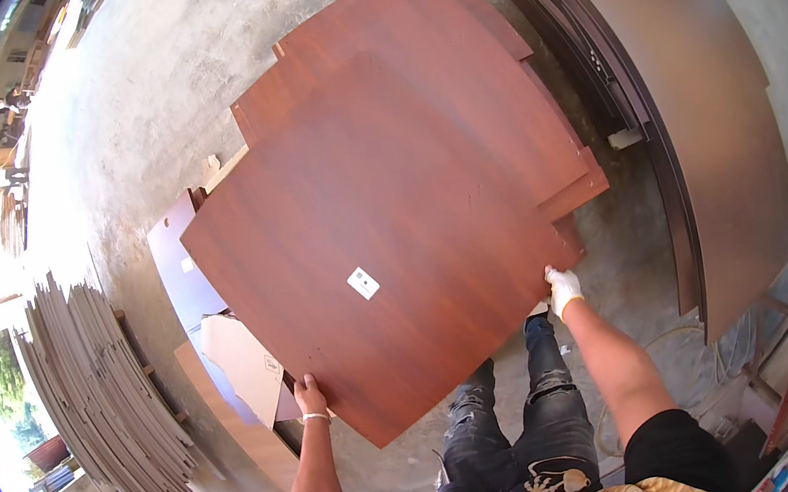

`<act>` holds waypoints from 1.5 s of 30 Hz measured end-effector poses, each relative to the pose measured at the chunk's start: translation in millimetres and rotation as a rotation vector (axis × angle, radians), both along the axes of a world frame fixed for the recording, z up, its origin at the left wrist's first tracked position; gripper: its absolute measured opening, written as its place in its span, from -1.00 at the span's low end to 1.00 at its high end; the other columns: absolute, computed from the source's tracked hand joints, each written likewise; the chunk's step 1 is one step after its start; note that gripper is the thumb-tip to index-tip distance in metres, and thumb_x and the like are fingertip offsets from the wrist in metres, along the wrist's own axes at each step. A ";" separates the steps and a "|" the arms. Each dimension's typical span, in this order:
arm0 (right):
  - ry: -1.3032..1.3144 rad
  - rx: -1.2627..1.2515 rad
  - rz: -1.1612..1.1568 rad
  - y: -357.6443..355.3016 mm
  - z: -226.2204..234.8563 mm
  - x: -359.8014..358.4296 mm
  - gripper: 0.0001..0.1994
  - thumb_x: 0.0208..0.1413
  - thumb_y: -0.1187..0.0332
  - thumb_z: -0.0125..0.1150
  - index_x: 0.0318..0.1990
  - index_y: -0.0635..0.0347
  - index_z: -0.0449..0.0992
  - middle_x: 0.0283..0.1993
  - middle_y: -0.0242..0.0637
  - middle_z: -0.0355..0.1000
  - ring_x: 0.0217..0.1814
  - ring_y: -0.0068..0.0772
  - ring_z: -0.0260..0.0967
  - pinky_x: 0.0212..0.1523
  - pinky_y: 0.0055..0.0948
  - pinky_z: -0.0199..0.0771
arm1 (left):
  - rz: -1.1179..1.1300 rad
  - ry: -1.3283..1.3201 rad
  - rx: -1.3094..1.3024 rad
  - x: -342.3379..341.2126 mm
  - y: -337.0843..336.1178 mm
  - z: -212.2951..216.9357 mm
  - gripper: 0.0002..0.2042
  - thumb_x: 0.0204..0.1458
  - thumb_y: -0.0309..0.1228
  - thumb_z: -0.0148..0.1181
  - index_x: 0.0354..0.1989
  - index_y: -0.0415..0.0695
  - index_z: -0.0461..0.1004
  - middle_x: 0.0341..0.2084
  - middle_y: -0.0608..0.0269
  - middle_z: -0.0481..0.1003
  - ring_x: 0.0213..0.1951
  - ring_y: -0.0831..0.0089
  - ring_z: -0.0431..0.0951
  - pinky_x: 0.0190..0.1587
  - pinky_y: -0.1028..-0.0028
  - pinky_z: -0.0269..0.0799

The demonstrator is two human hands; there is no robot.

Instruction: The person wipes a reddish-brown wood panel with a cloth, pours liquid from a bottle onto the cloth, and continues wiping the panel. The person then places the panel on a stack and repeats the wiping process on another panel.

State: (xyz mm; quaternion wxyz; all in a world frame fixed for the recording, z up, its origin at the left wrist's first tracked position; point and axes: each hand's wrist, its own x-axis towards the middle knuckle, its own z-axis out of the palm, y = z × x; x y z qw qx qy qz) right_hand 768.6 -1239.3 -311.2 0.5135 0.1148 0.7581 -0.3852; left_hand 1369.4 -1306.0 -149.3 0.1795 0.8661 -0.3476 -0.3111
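Note:
A large reddish-brown wood panel (379, 208) with a small white label (362, 283) is tilted in front of me. At its lower left edge, my bare left hand (309, 396) grips the rim, fingers bent round it. My right hand (563, 285), in a white glove, closes on the right corner of the same panel. Beneath and beyond it lies a stack of similar reddish-brown panels (477, 46), partly covered. The undersides of both hands' grips are hidden by the panel.
Tall dark brown boards (724, 103) stand on the right beside the stack. Long grey strips (99, 384) are piled at the left. Cardboard (242, 361) and a purplish board (184, 274) lie left of the panel. Grey concrete floor (163, 77) stretches behind.

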 end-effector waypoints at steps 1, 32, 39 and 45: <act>0.004 -0.005 -0.027 -7.9 -1.2 4.7 -0.56 0.31 0.26 0.27 0.28 0.02 0.34 0.19 -0.32 0.44 0.10 -0.16 0.45 -0.07 0.20 0.55 | 0.008 -0.005 0.010 1.6 -10.7 -0.7 -0.61 0.33 -0.22 0.11 -0.02 -0.42 0.49 -0.09 -0.18 0.60 -0.06 0.05 0.57 0.06 0.17 0.45; 0.989 0.116 0.743 -228.2 20.0 -135.8 -0.15 0.11 0.14 0.46 0.51 -0.06 0.12 0.36 0.17 0.27 0.39 0.26 0.26 0.36 0.05 0.34 | -0.066 -0.170 -0.064 -145.9 -204.0 -169.0 -0.58 0.23 -0.10 0.28 -0.20 -0.31 0.46 -0.14 -0.16 0.46 -0.03 -0.11 0.42 0.09 -0.01 0.32; 1.013 0.061 0.738 -220.7 17.7 -142.4 -0.12 0.04 0.15 0.52 0.48 0.08 0.16 0.33 0.23 0.30 0.37 0.29 0.28 0.38 0.05 0.30 | -0.061 -0.367 -0.079 -157.4 -198.0 -166.3 -0.53 0.14 -0.04 0.35 -0.36 -0.32 0.57 -0.32 -0.21 0.58 -0.22 -0.14 0.57 -0.06 -0.05 0.45; 1.005 0.121 0.805 -227.0 31.2 -131.3 -0.05 0.02 0.12 0.51 0.51 0.02 0.05 0.39 0.06 0.25 0.43 0.25 0.17 0.39 0.08 0.27 | -0.020 -0.204 -0.078 -142.8 -173.4 -164.5 -0.50 0.17 0.01 0.33 -0.30 -0.33 0.53 -0.36 -0.16 0.59 -0.30 -0.02 0.57 -0.11 0.07 0.48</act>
